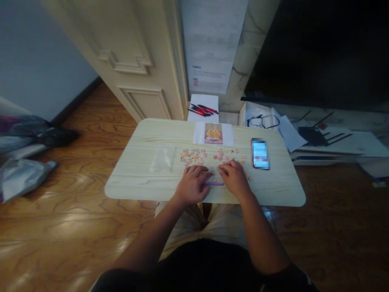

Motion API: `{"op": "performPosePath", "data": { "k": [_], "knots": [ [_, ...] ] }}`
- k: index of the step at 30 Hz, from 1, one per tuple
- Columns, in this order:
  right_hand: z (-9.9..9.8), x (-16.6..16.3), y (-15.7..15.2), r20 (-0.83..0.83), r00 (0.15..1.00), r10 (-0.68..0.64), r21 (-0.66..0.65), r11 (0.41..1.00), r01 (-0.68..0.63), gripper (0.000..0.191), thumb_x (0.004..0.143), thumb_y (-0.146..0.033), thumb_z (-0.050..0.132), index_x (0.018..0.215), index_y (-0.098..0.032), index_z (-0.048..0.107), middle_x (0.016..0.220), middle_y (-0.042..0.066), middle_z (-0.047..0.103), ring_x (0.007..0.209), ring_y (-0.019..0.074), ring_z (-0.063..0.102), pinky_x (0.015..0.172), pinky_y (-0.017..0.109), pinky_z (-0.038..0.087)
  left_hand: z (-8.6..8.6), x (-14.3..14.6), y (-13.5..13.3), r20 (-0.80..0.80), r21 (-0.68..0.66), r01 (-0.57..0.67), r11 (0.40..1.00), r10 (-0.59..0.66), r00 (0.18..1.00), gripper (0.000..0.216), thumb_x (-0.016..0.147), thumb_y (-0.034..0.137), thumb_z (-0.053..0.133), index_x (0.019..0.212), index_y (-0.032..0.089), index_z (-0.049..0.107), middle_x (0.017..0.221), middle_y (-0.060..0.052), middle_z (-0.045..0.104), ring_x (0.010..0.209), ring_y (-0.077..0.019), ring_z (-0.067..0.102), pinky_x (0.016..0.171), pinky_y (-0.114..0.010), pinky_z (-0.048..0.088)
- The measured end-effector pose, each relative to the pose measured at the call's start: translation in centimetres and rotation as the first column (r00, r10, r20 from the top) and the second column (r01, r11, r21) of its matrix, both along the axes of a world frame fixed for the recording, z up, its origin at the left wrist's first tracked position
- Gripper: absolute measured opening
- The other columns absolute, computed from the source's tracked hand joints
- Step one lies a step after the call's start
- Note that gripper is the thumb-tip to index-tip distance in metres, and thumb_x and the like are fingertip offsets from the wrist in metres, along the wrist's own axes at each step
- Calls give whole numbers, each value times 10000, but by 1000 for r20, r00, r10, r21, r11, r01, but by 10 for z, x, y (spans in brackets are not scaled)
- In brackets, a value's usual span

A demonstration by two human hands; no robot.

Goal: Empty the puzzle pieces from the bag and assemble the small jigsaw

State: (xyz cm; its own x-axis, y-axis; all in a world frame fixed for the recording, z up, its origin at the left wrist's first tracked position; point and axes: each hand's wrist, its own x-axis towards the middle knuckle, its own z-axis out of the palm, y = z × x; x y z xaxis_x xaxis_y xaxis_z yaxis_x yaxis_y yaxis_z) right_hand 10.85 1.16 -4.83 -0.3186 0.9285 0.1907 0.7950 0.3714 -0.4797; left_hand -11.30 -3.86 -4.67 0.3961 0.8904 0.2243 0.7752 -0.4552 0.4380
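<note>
My left hand [192, 184] lies over the left part of a small puzzle board [214, 183] with a purple lower edge, its fingers stretched out. My right hand [235, 178] is at the board's right side, thumb and forefinger pinched on a small puzzle piece [224, 170] that is mostly hidden. Just beyond my left fingers lies a pile of loose pink and orange puzzle pieces [193, 155]. More loose pieces [223, 155] are scattered past my right hand, and a few peek out beside it. A picture sheet [213, 134] with a yellow figure lies at the table's far edge.
The pale wooden table [130, 178] has rounded corners. A clear plastic bag [162, 159] lies left of the pieces, a phone [260, 153] to the right. Behind stand red and black pens [203, 110] on white paper, glasses [263, 121] and a black router [312, 136].
</note>
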Motion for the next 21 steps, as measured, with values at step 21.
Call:
{"op": "performPosePath", "data": {
  "k": [21],
  "knots": [
    [-1, 0, 1, 9, 1000, -24, -14, 1000, 25, 202, 948, -202, 639, 1082, -225, 788, 1013, 89, 688, 1050, 255, 607, 1005, 399, 467, 3, 1, -2, 3, 0, 75, 997, -75, 997, 524, 836, 317, 610, 1355, 271, 656, 1358, -45, 668, 1207, -315, 533, 1024, -515, 390]
  ]
}}
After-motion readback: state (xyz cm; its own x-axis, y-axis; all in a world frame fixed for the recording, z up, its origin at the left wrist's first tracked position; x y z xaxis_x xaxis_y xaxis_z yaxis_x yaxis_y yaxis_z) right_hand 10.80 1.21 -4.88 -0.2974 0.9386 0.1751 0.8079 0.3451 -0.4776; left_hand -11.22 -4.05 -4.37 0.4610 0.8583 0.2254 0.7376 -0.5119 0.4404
